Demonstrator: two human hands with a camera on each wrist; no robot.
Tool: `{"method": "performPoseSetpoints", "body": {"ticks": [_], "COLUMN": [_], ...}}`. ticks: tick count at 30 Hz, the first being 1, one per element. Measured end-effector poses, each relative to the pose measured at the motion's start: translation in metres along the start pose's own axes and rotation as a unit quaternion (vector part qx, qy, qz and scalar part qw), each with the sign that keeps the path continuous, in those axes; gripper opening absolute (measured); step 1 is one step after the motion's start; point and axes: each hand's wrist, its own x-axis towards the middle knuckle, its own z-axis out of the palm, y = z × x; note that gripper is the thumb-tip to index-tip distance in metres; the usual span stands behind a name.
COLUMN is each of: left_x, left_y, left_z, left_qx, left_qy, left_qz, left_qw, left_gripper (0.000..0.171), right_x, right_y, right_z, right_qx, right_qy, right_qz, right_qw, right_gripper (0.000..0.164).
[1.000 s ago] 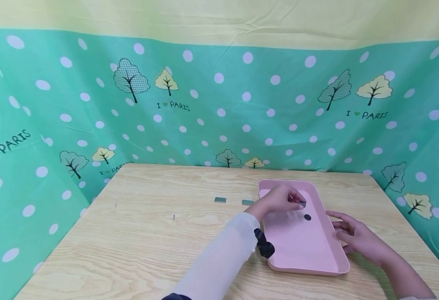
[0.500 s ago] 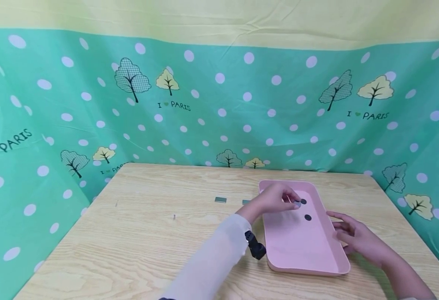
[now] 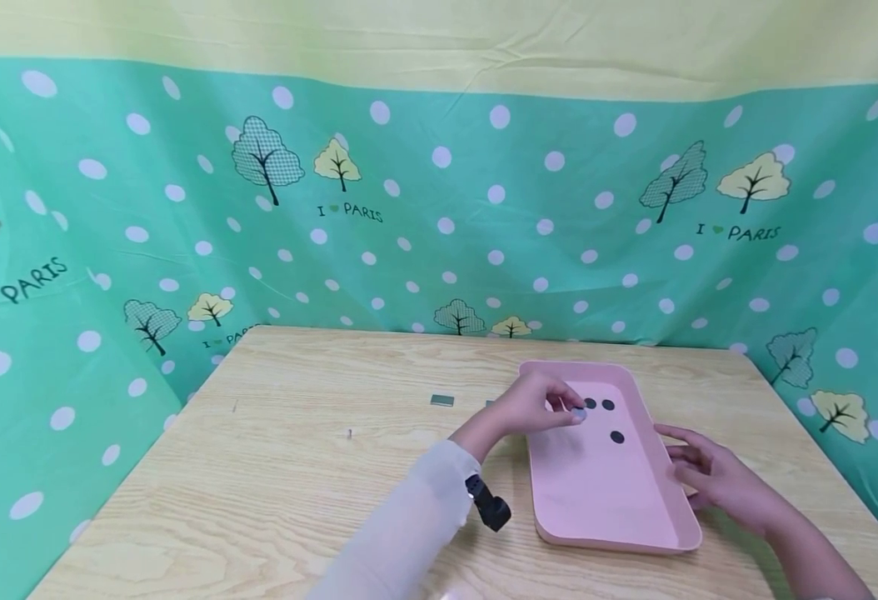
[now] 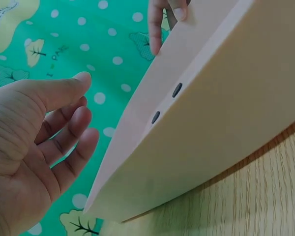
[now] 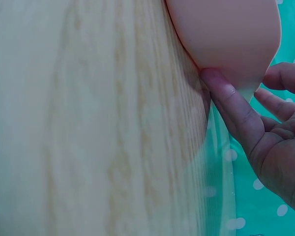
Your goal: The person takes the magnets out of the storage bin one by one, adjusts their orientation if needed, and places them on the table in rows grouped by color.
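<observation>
A pink tray [image 3: 611, 492] lies on the table, with several flat black discs on its floor, one of them the black disc [image 3: 617, 437] nearest its middle. Over the tray's far part, my left hand [image 3: 532, 404] pinches a small grey-blue disc [image 3: 578, 413] between thumb and fingertips. In the left wrist view the left hand [image 4: 44, 142] has bent fingers, and the disc is hidden there. My right hand [image 3: 724, 483] rests against the outside of the tray's right wall. Its thumb [image 5: 228, 101] touches that wall in the right wrist view, the other fingers loosely bent.
A small dark grey-green rectangle [image 3: 442, 400] lies on the wooden table [image 3: 281, 475] left of the tray. A second rectangle [image 3: 490, 403] is partly hidden behind the left hand. A green dotted curtain [image 3: 409, 208] stands behind the table.
My left hand has moved left over the tray, and two more black discs now show in a row on the tray floor. The right hand and the tray have stayed in place.
</observation>
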Motion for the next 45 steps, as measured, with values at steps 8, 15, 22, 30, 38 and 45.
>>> {"method": "performPoseSetpoints", "body": {"ticks": [8,15,22,30,38,45], "left_x": [-0.015,-0.030,-0.047,-0.063,-0.077,-0.087], "left_y": [0.003,0.003,-0.002,-0.015,-0.025,-0.036], "left_z": [-0.008,-0.013,-0.017,-0.018,-0.017,-0.020], "left_qx": [0.001,0.004,0.017,-0.012,-0.016,-0.010], "left_qy": [0.016,0.016,0.020,0.019,0.028,0.034], "left_qz": [-0.007,-0.015,-0.001,0.007,-0.007,-0.030], "left_qw": [0.9998,0.9998,0.9997,0.9997,0.9995,0.9989], "left_gripper": [0.015,0.015,0.014,0.013,0.013,0.012], "right_x": [-0.001,-0.003,-0.005,-0.004,-0.002,0.000], "right_y": [0.002,0.002,0.000,0.001,0.001,0.003], "right_z": [0.000,0.001,0.003,0.003,0.002,0.002], "right_qx": [0.008,0.004,0.001,0.008,0.014,0.016], "right_qy": [-0.002,0.001,0.006,0.001,-0.002,-0.004], "right_qz": [-0.005,0.002,0.006,-0.003,-0.004,-0.011], "right_qw": [1.000,1.000,1.000,1.000,1.000,1.000], "right_gripper": [0.066,0.066,0.066,0.065,0.067,0.065]}}
